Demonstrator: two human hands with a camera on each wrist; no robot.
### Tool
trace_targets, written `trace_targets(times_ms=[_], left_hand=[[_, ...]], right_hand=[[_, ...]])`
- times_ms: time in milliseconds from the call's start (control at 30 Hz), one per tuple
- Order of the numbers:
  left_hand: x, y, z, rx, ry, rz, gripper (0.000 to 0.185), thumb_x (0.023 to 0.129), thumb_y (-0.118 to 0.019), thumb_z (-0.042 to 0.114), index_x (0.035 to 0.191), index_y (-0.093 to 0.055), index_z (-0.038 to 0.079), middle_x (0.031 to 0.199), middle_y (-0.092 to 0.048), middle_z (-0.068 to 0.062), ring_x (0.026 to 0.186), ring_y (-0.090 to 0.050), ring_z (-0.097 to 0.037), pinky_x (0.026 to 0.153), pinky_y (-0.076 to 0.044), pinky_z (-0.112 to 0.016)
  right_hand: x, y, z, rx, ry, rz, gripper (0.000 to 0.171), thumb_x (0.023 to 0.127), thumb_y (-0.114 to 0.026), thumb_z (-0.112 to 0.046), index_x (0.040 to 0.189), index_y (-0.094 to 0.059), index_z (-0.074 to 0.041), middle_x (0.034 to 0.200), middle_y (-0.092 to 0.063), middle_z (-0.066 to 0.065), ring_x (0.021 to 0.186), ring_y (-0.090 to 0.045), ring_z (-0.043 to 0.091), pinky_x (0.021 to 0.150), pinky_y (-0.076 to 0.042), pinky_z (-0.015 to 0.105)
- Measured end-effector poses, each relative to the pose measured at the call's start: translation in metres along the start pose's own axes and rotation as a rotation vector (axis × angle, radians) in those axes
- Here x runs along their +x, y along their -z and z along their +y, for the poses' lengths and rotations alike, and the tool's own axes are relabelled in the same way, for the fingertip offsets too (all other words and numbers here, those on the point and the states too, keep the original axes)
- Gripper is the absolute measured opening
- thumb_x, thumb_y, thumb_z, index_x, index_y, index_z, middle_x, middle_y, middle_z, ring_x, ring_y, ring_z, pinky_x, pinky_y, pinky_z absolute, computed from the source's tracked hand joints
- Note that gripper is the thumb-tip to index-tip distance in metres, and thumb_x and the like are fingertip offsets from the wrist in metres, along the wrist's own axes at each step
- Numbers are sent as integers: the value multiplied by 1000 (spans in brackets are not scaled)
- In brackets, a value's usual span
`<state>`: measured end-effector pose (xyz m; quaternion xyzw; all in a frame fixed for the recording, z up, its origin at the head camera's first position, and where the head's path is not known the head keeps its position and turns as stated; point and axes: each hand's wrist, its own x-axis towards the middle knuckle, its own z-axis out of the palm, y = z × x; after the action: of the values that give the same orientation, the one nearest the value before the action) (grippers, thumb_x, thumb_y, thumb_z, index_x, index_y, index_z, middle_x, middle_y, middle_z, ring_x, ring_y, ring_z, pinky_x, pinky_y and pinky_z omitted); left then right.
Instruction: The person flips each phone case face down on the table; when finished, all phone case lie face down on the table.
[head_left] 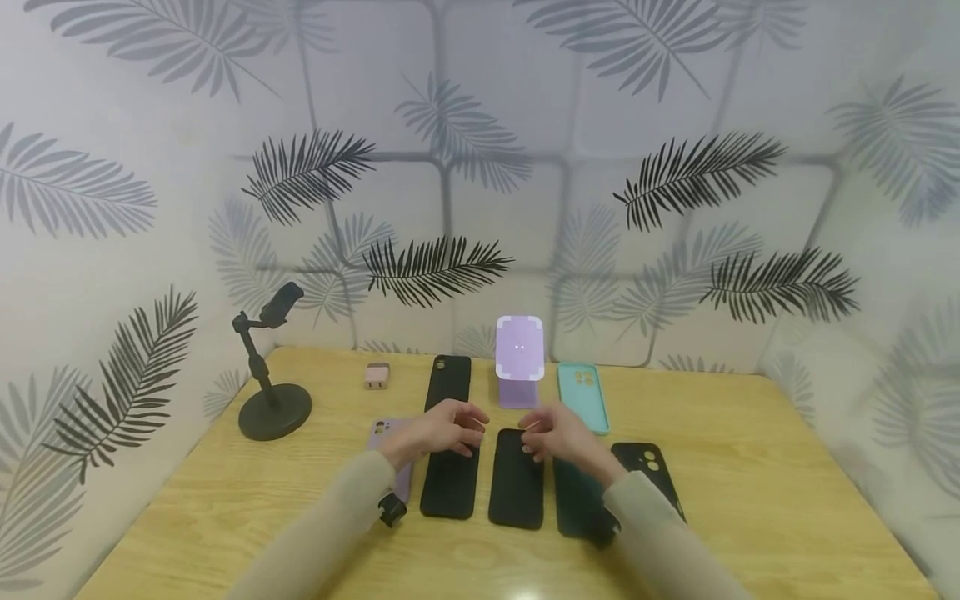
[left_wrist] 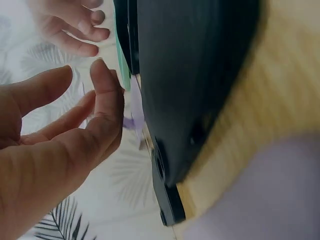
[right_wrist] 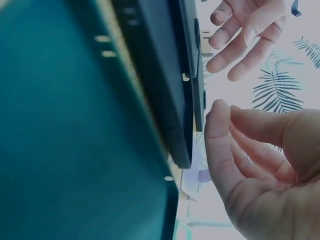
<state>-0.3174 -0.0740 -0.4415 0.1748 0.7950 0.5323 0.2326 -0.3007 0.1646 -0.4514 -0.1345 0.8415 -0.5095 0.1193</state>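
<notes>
While both hands hover empty with loosely relaxed fingers, the left hand and right hand flank a black phone case lying flat on the wooden table, just before the purple phone stand.

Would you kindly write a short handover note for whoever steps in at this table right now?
Left hand: open, fingers relaxed, holding nothing, above the top of the left black phone case.
Right hand: open, loosely curled, empty, above the middle black phone case.
Front row on the wooden table: lilac case, two black cases, dark teal case, black case with camera holes.
Behind: long black case, purple stand, mint case, small pink charger, black phone holder.
Done: cases laid flat in rows. Left: nothing picked up yet.
</notes>
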Motion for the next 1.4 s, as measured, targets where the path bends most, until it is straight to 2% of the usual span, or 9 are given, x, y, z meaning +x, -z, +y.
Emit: trace_targets(times_ms=[267, 500, 733, 900, 1000, 1167, 1400], left_hand=[[-9, -14, -1, -15, 14, -31, 39, 94, -59, -2, 132, -52, -8, 127, -57, -26, 105, -64, -30, 84, -59, -38], [-18, -22, -1, -1, 11, -56, 42, 94, -60, 0, 135, -51, -8, 129, -55, -26, 105, -65, -30, 85, -59, -39], [-20, -26, 1, 43, -6, -63, 38, 94, -59, 0, 131, -54, -9, 127, -58, -26, 104, -65, -29, 81, -59, -39], [-19, -28, 2, 75, -10, -43, 36, 95, -59, 1, 129, -56, -7, 126, -60, -25, 100, -66, -27, 77, -59, -38], [-17, -28, 1, 78, -14, -8, 33, 95, -60, 3, 127, -59, -4, 124, -63, -23, 96, -65, -25, 74, -59, -36], [-13, -27, 0, 33, -35, 62, 30, 94, -61, 3, 124, -62, -4, 119, -64, -21, 95, -65, -25, 74, -59, -36], [-11, -30, 2, -58, -41, 81, 39, 90, -66, 0, 128, -57, -2, 124, -59, -21, 92, -66, -20, 82, -59, -39]], right_hand=[[-22, 5, 7, 8, -86, 70, 24, 91, -61, 7, 114, -63, 11, 103, -70, 24, 75, -70, 23, 65, -61, 35], [-31, 7, 10, 12, -111, 59, 28, 90, -61, 8, 117, -62, 13, 102, -70, 22, 75, -69, 21, 65, -61, 34], [-32, 5, 12, 12, -117, 36, 28, 91, -62, 5, 117, -62, 14, 98, -71, 21, 75, -70, 21, 65, -61, 34], [-32, 3, 12, 12, -128, 25, 27, 92, -62, 4, 117, -63, 14, 97, -71, 20, 75, -70, 20, 65, -61, 34], [-32, 4, 12, 8, -121, 10, 27, 92, -61, 3, 117, -62, 14, 97, -71, 21, 75, -71, 21, 65, -61, 34], [-31, 4, 11, 8, -121, 6, 27, 93, -61, 2, 116, -63, 14, 94, -72, 20, 75, -71, 22, 64, -61, 33], [-28, 0, 11, 28, -118, -4, 27, 93, -65, -5, 116, -66, 10, 100, -73, 20, 79, -72, 22, 65, -61, 34]])
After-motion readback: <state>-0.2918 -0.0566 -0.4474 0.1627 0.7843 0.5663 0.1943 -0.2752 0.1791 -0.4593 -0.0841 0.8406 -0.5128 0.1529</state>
